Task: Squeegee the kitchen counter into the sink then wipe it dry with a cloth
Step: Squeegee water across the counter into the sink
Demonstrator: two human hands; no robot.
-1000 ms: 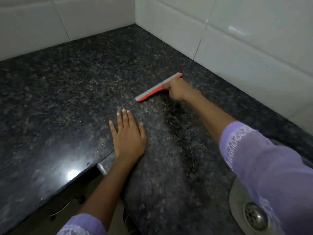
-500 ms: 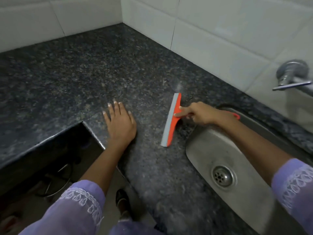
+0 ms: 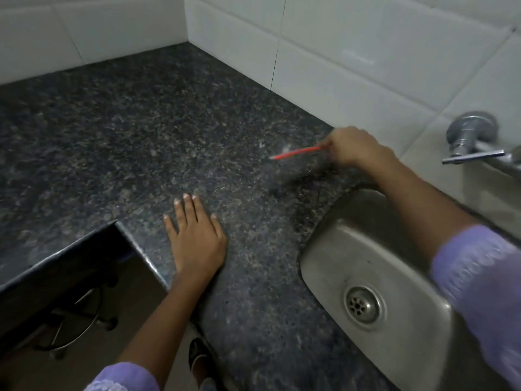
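Observation:
My right hand (image 3: 353, 146) grips the handle of an orange squeegee (image 3: 297, 152), whose blade shows edge-on and blurred, pointing left. Whether the blade touches the counter I cannot tell. It is near the tiled wall, just behind the steel sink (image 3: 338, 249). A dark wet patch lies on the speckled granite counter (image 3: 127, 142) below the blade. My left hand (image 3: 194, 238) rests flat on the counter near its front edge, fingers straight. No cloth is in view.
A metal tap (image 3: 469, 139) juts from the white tiled wall (image 3: 352, 57) at the right, above the sink. The sink's drain (image 3: 362, 304) sits near its front. The counter has an inner corner cut-out at the left, with floor and a wire stand (image 3: 76, 325) below.
My right hand has carried the squeegee from the sink's left rim up and back toward the wall, turning the blade edge-on. My left hand has stayed flat in place.

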